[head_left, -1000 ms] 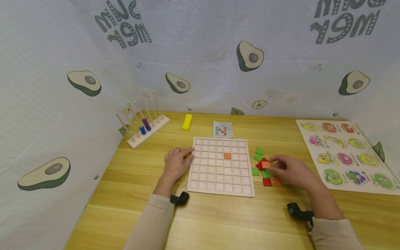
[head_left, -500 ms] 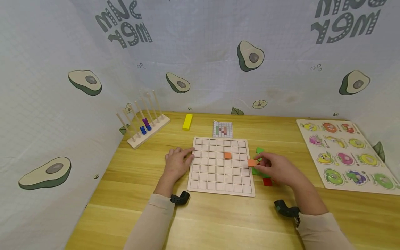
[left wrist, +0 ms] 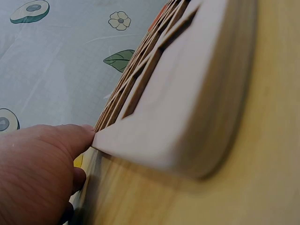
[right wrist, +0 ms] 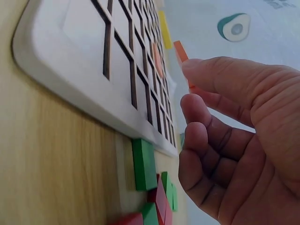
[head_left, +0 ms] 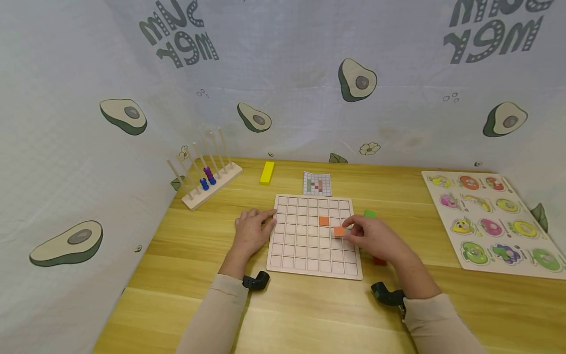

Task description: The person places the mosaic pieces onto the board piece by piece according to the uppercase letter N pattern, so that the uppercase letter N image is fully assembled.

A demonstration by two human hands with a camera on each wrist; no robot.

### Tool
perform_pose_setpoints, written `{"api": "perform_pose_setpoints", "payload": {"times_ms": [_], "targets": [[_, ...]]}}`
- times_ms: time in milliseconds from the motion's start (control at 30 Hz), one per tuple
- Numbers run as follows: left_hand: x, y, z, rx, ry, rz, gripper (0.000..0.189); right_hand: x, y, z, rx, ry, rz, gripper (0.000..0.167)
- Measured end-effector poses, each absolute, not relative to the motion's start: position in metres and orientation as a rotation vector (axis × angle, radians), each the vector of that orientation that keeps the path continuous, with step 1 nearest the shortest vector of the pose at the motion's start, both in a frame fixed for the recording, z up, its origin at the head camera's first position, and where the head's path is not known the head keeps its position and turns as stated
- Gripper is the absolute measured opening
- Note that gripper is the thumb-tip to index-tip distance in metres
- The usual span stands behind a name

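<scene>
An orange square tile (head_left: pixel 339 231) is pinched between thumb and forefinger of my right hand (head_left: pixel 376 238), over the right part of the wooden grid board (head_left: pixel 305 272). In the right wrist view the held tile (right wrist: pixel 181 51) is raised above the board. A second orange tile (head_left: pixel 324 221) lies in one of the board's cells. My left hand (head_left: pixel 253 231) touches the board's left edge with its thumb and forefinger. Beside the board's right edge lie green tiles (right wrist: pixel 144 164) and red tiles (right wrist: pixel 161 199), largely hidden behind my right hand in the head view.
Behind the board lies a small printed pattern card (head_left: pixel 316 184). A yellow block (head_left: pixel 267 173) and a peg stand (head_left: pixel 212 187) with blue and purple beads are at the back left. On the right lies a fruit puzzle board (head_left: pixel 479 214). A printed curtain surrounds the table.
My right hand has carried the orange tile leftward from the loose tiles to above the board. The left hand stays at the board's edge.
</scene>
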State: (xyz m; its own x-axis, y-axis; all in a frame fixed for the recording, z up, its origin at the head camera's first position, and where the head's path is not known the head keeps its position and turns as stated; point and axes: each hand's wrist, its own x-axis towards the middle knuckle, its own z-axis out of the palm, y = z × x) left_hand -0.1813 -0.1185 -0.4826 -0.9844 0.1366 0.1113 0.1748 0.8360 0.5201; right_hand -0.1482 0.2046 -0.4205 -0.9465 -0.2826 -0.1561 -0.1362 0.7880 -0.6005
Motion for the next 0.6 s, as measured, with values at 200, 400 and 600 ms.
{"api": "perform_pose_setpoints", "payload": {"times_ms": [200,400,600], "targets": [[-0.181,-0.119,-0.483,-0.255,-2.936,-0.847,0.036,-0.152,0.195,-0.426,-0.306,2.734,-0.878,0.023],[-0.182,-0.119,-0.483,-0.259,-2.939,-0.845,0.036,-0.155,0.189,-0.428,-0.317,2.732,-0.875,0.021],[-0.181,-0.119,-0.482,-0.254,-2.935,-0.854,0.035,-0.157,0.184,-0.428,-0.292,2.742,-0.836,0.022]]}}
